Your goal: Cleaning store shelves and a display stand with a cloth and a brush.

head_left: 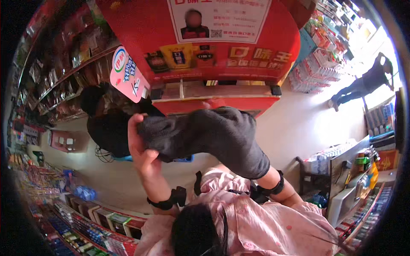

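A long, dark grey cloth tube, like a loose sleeve, stretches across in front of my chest, creased along its length. My right forearm goes into its wide right end; the right hand is covered by the fabric, so its fingers do not show. At the far left end, my left hand closes on the cloth, with the thumb below and the fingers at the tip. Both wrists wear black bands. Pink patterned clothing covers my upper body.
A red display stand rises just ahead, with a pink sign at its left. A person in dark clothes is low down beyond my left hand. Another person stands at far right. Stocked shelves line the left; a counter is at right.
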